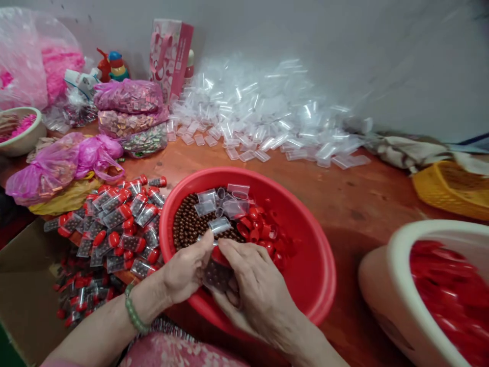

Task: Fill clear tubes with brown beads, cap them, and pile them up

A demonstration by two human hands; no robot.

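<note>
A small clear container (217, 274) with dark brown beads inside is between my hands, over the near rim of a red basin (305, 285). My left hand (187, 267) grips its left side, fingers closed. The fingers of my right hand (260, 285) wrap round it from the right, hiding part of it and much of its red cap. Just beyond my left thumb is an unfilled clear container (219, 225); whether my thumb touches it I cannot tell. Inside the basin are brown beads (189, 221), several clear containers (233, 208) and loose red caps (263, 229).
Filled, red-capped containers (118, 219) heap at the left, some in a cardboard box (26, 280). Clear empties (260, 112) pile along the wall. A cream tub (397, 255) of red caps stands right, near a yellow basket (435, 186). Another person's hand (8, 124) is far left.
</note>
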